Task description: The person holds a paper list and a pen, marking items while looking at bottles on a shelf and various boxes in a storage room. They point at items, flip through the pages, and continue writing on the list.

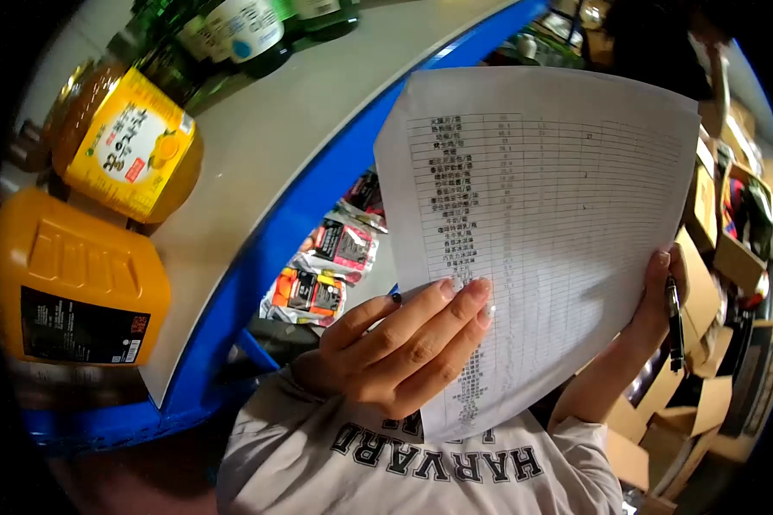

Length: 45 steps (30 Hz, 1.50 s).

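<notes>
A white printed list (541, 223), a table of rows with Chinese text, is held up in front of my chest. My left hand (408, 348) lies across its left edge, fingers together on the printed side and thumb hidden. One fingertip bears a dark mark. At the right edge, my right hand (657, 300) grips the sheets, part of it hidden behind them. A black pen (674, 324) sticks out of that same hand, pointing down. More than one sheet seems stacked at the upper left corner.
On the left, a blue-edged shelf (318, 112) carries a yellow-labelled jar (133, 146), an orange jug (77, 275) and several green bottles (245, 34). Colourful packets (318, 257) lie lower, beyond the shelf edge. Open cardboard boxes (687, 412) are piled at right.
</notes>
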{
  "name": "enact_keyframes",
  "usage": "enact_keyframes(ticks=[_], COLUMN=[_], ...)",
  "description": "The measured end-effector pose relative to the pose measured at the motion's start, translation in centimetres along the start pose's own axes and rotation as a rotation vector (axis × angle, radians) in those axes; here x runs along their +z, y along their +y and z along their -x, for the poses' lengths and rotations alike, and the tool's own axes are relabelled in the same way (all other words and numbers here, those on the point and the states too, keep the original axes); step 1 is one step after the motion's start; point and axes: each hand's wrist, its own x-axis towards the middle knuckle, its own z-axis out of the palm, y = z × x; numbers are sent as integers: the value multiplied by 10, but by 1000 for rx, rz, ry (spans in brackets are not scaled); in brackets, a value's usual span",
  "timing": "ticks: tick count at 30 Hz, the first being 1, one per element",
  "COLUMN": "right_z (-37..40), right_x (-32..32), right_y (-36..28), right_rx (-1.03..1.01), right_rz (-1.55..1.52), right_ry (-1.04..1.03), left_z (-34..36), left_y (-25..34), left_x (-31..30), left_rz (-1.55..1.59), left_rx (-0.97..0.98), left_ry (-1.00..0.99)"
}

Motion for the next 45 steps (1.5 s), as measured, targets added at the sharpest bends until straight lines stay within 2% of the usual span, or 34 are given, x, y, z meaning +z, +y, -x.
enact_keyframes(ticks=[2,5,6,8,9,12,14,15,17,20,23,29,34,38,45], right_z=[4,4,8,16,52,83,107,117,141,165,186,208,206,200,191], right_x=[-12,-37,-41,-59,-111,-170,-198,-206,-225,-247,-272,-292,-283,-285,-287], right_y=[0,-1,-3,-12,-13,-23,-31,-34,-47,-53,-56,-72,-71,-59,-48], right_rx=[12,-46,-69,-62,-122,-104,-47,-36,-15,-55,-49,-11,48,19,41], right_rz=[8,153,152,142,122,78,67,59,25,-41,1,15,20,55,84], right_ry=[57,109,183,238,267,340,372,398,441,558,628,655,699,627,584], left_z=[0,-11,-9,-1,19,-1,-4,-2,4,-10,-10,-6,-10,-8,-14], left_y=[-5,-2,-1,15,83,129,154,162,182,213,234,258,262,257,244], left_x=[17,29,40,57,53,47,41,41,22,5,6,-3,-11,-2,-4], left_rz=[52,217,372,864,873,1495,1802,1892,1783,1941,1890,1737,1760,1638,1530], left_rx=[62,16,15,-247,-348,-520,-684,-676,-645,-687,-434,-370,-437,-458,-577], left_ry=[80,43,146,297,508,432,152,5,-397,-557,-524,-489,-436,-406,-503])
